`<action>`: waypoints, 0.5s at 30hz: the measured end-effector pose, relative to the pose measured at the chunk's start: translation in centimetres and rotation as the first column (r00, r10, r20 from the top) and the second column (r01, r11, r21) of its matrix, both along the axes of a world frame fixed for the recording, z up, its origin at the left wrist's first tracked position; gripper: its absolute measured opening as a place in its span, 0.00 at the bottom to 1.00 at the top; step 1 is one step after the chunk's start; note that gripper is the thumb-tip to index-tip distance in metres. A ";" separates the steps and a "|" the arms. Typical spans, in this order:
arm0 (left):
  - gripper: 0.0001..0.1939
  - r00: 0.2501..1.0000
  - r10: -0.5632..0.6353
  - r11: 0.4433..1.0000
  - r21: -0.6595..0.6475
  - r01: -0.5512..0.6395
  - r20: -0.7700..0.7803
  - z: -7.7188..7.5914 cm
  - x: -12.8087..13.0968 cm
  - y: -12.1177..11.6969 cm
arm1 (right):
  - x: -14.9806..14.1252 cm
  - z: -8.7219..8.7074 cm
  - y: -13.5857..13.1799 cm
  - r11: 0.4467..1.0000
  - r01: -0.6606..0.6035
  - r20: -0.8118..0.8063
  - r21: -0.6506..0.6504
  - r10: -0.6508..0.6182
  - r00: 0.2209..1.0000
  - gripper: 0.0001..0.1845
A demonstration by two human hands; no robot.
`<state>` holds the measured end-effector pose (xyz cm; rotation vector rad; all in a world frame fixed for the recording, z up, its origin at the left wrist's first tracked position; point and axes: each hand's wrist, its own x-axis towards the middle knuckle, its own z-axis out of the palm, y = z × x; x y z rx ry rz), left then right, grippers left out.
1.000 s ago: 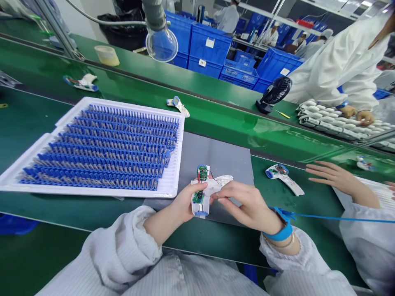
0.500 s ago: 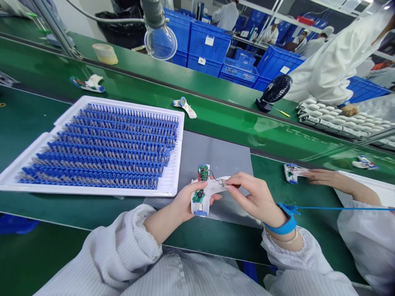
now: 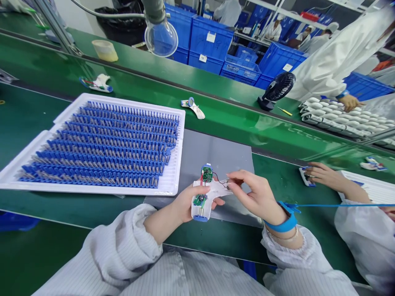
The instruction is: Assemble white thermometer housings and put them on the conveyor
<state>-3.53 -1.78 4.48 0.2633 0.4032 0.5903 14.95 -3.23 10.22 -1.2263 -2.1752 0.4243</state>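
Note:
My left hand [image 3: 188, 201] is closed around an open white gun-shaped housing [image 3: 217, 190], its thumb lying across the inside. The housing holds green circuit boards [image 3: 207, 174] and has blue end pieces; it looks like a handheld thermometer shell. Dark and red wires [image 3: 219, 179] run from the upper board toward the handle. There, my right hand [image 3: 251, 190] pinches the wire end between thumb and forefinger; a small metal piece shows at the fingertips, mostly hidden. A blue wrist strap [image 3: 282, 224] circles my right wrist. Under both hands lies a grey mat [image 3: 216, 148].
Left of the mat, a white tray [image 3: 182, 164] carries rows of blue parts with metal pieces. Similar housings [image 3: 197, 110] lie on the green belt [image 3: 148, 92]. A black fan [image 3: 279, 88] stands behind. To the right, a co-worker's hand [image 3: 324, 174] covers another housing; a blue cord [image 3: 342, 205] stretches sideways.
The housings on the belt have shifted right. In my left hand, the housing has tilted slightly, and my right fingers have moved a little right. The co-worker's hand now covers its housing, farther right.

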 end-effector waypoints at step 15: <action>0.27 0.994 0.017 0.969 0.245 0.011 -0.112 -0.3 0.1 -0.8 | 0.1 0.2 0.1 0.998 -0.036 -0.022 -0.051 0.035 0.999 0.09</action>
